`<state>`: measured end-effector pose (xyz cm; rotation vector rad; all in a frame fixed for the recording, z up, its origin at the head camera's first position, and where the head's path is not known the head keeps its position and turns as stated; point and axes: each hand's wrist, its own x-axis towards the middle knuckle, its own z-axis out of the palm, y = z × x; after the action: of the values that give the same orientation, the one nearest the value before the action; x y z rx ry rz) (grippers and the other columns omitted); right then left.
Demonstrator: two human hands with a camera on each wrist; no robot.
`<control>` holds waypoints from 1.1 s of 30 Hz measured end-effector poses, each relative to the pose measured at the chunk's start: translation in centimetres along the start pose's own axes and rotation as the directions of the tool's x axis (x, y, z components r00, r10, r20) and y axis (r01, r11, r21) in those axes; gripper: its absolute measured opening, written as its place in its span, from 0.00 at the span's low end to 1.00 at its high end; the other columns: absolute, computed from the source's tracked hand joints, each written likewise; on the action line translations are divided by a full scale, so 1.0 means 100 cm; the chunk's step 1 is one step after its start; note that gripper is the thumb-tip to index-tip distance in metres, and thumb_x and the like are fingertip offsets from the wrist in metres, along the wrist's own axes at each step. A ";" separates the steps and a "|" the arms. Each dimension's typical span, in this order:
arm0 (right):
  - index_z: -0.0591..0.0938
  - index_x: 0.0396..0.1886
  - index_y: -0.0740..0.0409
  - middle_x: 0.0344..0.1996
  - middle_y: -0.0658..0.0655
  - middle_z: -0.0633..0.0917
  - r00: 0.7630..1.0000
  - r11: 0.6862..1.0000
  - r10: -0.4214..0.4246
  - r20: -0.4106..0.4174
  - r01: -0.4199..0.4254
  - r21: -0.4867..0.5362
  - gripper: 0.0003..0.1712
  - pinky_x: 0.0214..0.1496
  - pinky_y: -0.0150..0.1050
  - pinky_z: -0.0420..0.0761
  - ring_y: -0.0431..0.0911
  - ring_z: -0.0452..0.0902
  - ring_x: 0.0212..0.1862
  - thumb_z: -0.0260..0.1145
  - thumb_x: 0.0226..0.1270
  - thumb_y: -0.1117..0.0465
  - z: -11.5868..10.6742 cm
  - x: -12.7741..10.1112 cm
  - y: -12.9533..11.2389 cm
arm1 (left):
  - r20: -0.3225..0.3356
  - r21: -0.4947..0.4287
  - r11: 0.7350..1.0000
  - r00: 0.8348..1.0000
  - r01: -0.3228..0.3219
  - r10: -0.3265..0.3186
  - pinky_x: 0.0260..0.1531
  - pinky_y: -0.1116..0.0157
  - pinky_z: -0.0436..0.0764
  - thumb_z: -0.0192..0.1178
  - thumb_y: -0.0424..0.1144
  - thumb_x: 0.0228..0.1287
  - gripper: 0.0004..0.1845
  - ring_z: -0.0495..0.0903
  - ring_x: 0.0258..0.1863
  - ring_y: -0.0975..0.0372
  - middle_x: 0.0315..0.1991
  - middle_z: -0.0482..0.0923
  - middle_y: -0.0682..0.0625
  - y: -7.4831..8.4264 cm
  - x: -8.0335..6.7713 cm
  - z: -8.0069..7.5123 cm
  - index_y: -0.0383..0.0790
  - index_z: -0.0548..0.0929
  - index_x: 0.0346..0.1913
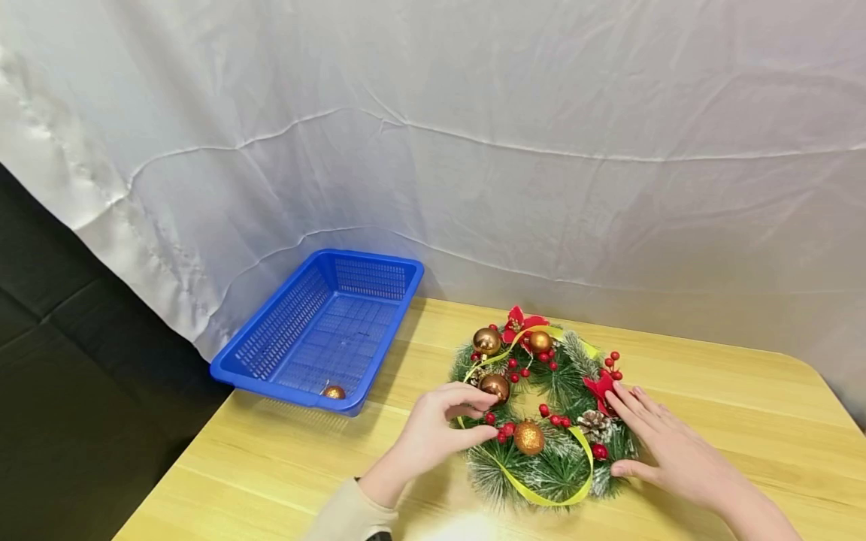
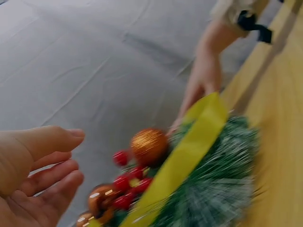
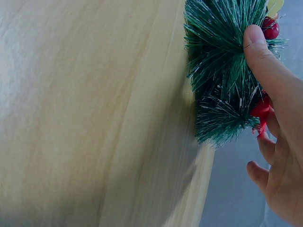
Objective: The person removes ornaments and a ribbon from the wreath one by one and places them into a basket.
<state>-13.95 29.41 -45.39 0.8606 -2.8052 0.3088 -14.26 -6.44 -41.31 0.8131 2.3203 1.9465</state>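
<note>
A green frosted Christmas wreath (image 1: 551, 469) lies on the table, trimmed with red berries, red flowers, pine cones and a loose yellow ribbon (image 2: 189, 151). At its left side is my left hand (image 1: 440, 424), fingers bent and thumb apart; the left wrist view shows nothing held in it. Near these fingers sit a shiny brown bauble (image 1: 495, 385) and a glittery orange bauble (image 1: 529, 437). Two more baubles are at the wreath's upper left. My right hand (image 1: 676, 451) rests on the wreath's right side, fingers extended over a red flower (image 1: 598, 391), thumb by a red berry (image 3: 271, 28).
A blue plastic basket (image 1: 277, 390) stands left of the wreath, overhanging the table's left edge. One small orange bauble (image 1: 334, 392) lies inside it. A pale grey curtain (image 1: 514, 203) hangs behind the wooden table (image 1: 758, 421).
</note>
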 end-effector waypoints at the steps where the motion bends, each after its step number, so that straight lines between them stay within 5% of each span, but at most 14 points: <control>1: 0.52 0.76 0.54 0.74 0.60 0.53 1.000 1.000 -0.001 0.001 0.001 -0.004 0.56 0.70 0.28 0.28 0.38 0.28 0.73 0.66 0.55 0.36 0.000 0.000 0.000 | -0.007 0.007 1.000 1.000 -0.015 0.015 0.49 0.66 0.80 0.71 0.31 0.51 0.18 0.81 0.42 0.51 0.45 0.81 0.45 0.000 0.001 0.006 0.36 0.84 0.48; 4: 0.53 0.76 0.54 0.74 0.60 0.54 1.000 1.000 -0.004 0.001 0.004 -0.009 0.56 0.70 0.28 0.28 0.38 0.27 0.72 0.66 0.55 0.36 0.000 0.000 0.000 | -0.016 0.036 0.999 0.999 -0.038 0.039 0.48 0.65 0.80 0.70 0.28 0.51 0.17 0.81 0.40 0.54 0.45 0.81 0.45 0.008 0.003 0.020 0.34 0.84 0.46; 11: 0.53 0.76 0.54 0.73 0.60 0.54 1.000 1.000 0.002 0.006 -0.002 -0.001 0.55 0.69 0.27 0.27 0.37 0.27 0.72 0.66 0.55 0.36 0.001 -0.001 0.001 | 0.018 0.147 0.982 0.993 -0.120 0.119 0.46 0.72 0.79 0.71 0.35 0.53 0.18 0.81 0.41 0.62 0.46 0.81 0.51 -0.006 0.007 0.040 0.38 0.84 0.48; 19: 0.52 0.76 0.54 0.74 0.60 0.53 1.000 1.000 -0.005 0.005 0.005 0.001 0.56 0.67 0.25 0.26 0.39 0.28 0.72 0.67 0.54 0.37 0.001 0.000 0.004 | 0.081 0.399 0.879 0.965 -0.260 0.248 0.48 0.77 0.74 0.71 0.42 0.55 0.18 0.77 0.46 0.72 0.47 0.79 0.58 -0.010 0.008 0.048 0.44 0.84 0.49; 33: 0.53 0.76 0.54 0.74 0.60 0.54 1.000 1.000 -0.001 0.006 0.001 0.006 0.56 0.67 0.25 0.27 0.39 0.29 0.73 0.67 0.54 0.36 0.001 0.001 0.002 | 0.171 0.465 0.856 0.971 -0.227 0.165 0.48 0.77 0.74 0.72 0.37 0.52 0.21 0.75 0.50 0.70 0.50 0.78 0.57 -0.016 0.010 0.051 0.45 0.83 0.51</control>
<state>-14.16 29.54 -45.47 0.8653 -2.8112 0.3144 -14.06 -1.48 -43.60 1.2058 2.7756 1.3134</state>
